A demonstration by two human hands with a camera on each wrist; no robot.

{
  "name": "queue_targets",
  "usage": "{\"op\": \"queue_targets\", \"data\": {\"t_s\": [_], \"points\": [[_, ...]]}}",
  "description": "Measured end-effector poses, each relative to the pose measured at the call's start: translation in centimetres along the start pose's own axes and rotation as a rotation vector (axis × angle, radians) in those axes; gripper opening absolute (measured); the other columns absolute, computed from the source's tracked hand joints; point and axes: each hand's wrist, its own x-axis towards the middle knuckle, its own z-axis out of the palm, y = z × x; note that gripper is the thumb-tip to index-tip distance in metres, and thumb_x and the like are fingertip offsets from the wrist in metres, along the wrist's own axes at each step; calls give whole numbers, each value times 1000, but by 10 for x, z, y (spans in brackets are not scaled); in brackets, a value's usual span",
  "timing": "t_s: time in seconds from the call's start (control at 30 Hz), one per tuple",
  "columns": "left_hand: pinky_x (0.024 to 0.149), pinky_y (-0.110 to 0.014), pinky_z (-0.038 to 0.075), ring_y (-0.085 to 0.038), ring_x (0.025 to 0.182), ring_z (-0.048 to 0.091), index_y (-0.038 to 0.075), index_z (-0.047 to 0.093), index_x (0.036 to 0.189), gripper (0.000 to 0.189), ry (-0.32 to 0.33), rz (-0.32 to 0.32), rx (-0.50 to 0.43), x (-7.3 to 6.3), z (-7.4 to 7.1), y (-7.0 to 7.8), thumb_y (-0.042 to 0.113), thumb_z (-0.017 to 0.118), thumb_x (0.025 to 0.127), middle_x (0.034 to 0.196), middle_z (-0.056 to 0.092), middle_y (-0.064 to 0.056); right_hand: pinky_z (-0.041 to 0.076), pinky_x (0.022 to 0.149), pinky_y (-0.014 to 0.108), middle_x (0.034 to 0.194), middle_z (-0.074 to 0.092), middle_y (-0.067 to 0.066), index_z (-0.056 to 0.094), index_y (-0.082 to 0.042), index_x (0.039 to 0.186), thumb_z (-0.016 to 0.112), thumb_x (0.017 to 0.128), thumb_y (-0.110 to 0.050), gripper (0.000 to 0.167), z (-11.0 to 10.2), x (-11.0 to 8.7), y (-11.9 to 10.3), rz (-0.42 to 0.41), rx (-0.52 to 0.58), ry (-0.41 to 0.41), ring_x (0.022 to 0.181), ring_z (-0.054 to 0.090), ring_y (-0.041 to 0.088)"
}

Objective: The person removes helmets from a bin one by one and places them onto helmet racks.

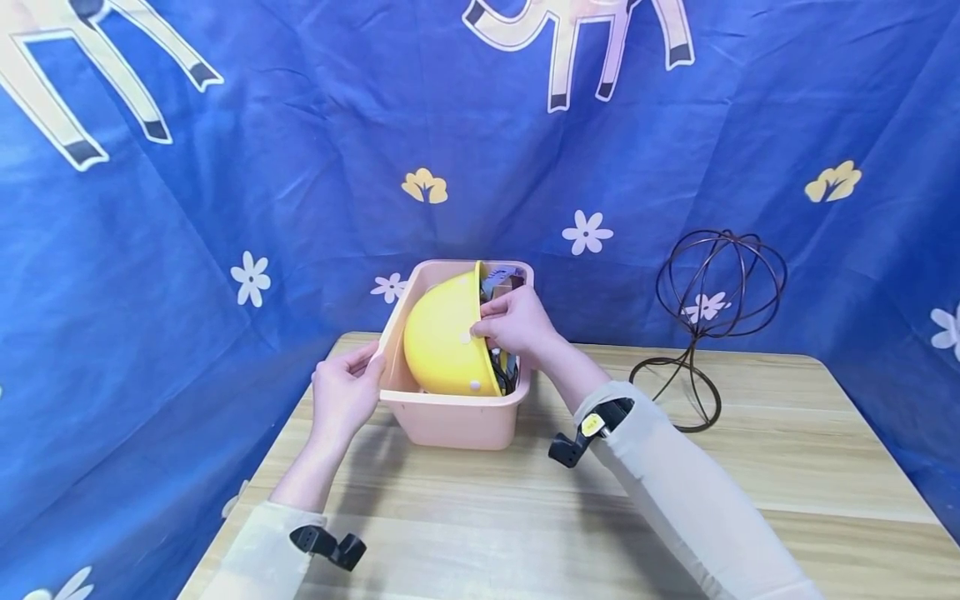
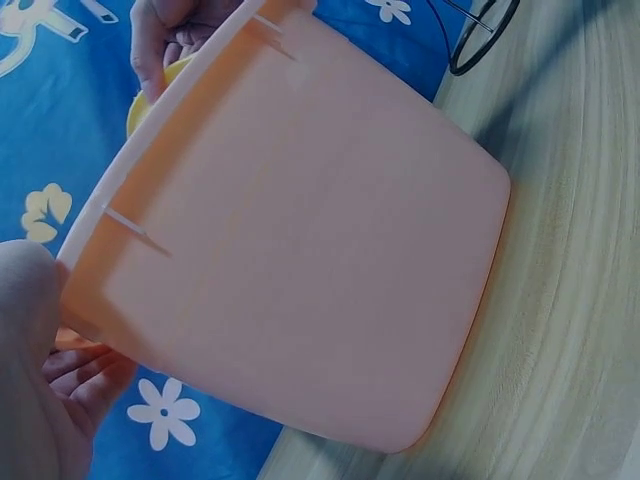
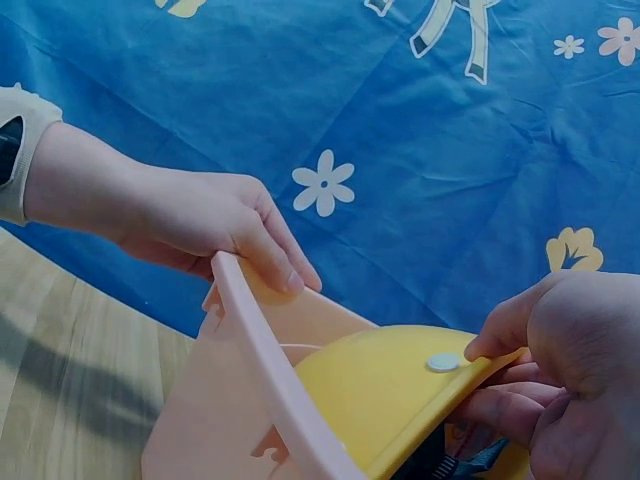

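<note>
A yellow hard hat (image 1: 444, 337) lies on its side in a pink plastic bin (image 1: 457, 425), its open side turned right. My right hand (image 1: 517, 321) pinches the hat's brim, thumb outside and fingers inside, as the right wrist view also shows at the brim (image 3: 480, 372). My left hand (image 1: 347, 390) grips the bin's left rim near the front corner, thumb on the inner side in the right wrist view. Dark straps and other small items (image 1: 506, 287) show beside the hat; much of them is hidden by it and my right hand.
A dark wire stand with a globe-shaped cage top (image 1: 693, 337) stands to the right on the wooden table (image 1: 480, 525). Behind the table hangs a blue curtain (image 1: 495, 167) with flowers and animal figures. The bin sits near the table's back edge.
</note>
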Motion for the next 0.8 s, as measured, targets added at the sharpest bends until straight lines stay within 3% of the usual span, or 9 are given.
{"op": "queue_targets", "data": {"t_s": [0.47, 0.8], "points": [[89, -36, 59, -27, 106, 75, 0, 74, 130, 32, 15, 12, 10, 0, 4, -1, 13, 68, 102, 116, 76, -18, 62, 86, 49, 102, 78, 20, 75, 12, 117, 76, 82, 12, 34, -7, -4, 5, 7, 123, 74, 92, 77, 26], [86, -34, 60, -26, 105, 76, 0, 75, 129, 31, 24, 14, -3, 2, 3, 0, 13, 69, 101, 115, 76, -18, 64, 80, 38, 103, 78, 20, 77, 10, 113, 73, 83, 14, 30, -13, -6, 0, 15, 169, 127, 89, 77, 27]]}}
